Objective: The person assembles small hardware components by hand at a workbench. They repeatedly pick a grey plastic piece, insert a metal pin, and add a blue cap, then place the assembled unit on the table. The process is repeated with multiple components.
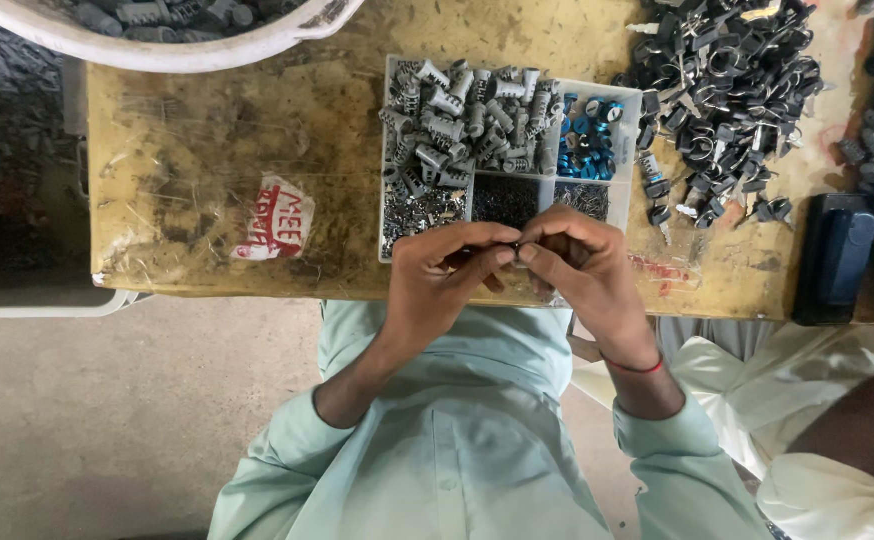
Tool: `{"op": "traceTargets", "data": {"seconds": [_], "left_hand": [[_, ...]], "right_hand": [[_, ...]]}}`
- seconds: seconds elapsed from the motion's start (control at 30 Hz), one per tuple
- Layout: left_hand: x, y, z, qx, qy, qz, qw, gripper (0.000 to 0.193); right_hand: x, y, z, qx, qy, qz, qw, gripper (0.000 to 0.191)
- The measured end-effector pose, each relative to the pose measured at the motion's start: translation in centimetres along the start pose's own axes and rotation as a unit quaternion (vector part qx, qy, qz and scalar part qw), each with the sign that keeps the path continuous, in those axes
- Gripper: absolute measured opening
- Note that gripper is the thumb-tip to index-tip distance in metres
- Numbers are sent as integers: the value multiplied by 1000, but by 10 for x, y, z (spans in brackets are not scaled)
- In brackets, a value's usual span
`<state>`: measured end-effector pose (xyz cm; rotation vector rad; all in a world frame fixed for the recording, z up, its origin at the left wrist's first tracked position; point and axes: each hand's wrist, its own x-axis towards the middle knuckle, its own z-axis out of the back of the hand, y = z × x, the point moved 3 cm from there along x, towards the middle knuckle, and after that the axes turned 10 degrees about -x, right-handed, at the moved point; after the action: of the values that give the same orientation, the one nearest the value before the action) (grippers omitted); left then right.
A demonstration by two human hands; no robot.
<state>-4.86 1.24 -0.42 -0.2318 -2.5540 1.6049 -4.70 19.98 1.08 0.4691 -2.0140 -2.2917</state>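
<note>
My left hand (444,272) and my right hand (579,265) meet fingertip to fingertip over the near edge of a white compartment tray (629,102). Together they pinch a small dark part (518,245), mostly hidden by the fingers. The tray holds grey ridged plastic pieces (457,125), blue rings (585,140), small dark bits (504,198) and thin metal pieces (417,212). A red thread circles my right wrist.
A heap of dark assembled metal parts (722,90) lies right of the tray on the worn yellow table (237,130). A white tub (187,30) of grey parts stands at the back left, a dark blue box (835,255) at the right. Another person's arm (857,420) is at lower right.
</note>
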Motion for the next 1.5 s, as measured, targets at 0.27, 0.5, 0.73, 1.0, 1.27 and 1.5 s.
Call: {"op": "traceTargets", "data": {"seconds": [0.27, 0.5, 0.73, 1.0, 1.27, 1.5], "left_hand": [[-3, -10, 3, 29, -6, -17, 999, 20], [-5, -15, 7, 24, 18, -32, 999, 19], [-8, -20, 8, 67, 48, -95, 992, 20], [-9, -22, 5, -3, 55, -79, 995, 18], [-8, -27, -10, 167, 47, -140, 975, 27], [5, -13, -17, 174, 70, 5, 982, 14]], "right_hand": [[-4, 0, -6, 22, 0, 63, 998, 10], [0, -21, -9, 236, 47, -27, 970, 8], [-6, -23, -16, 260, 47, -55, 963, 10], [-8, -18, -21, 332, 77, -39, 939, 10], [-15, -2, 5, 8, 14, 22, 1000, 5], [-8, 9, 20, 16, 28, -10, 999, 35]]}}
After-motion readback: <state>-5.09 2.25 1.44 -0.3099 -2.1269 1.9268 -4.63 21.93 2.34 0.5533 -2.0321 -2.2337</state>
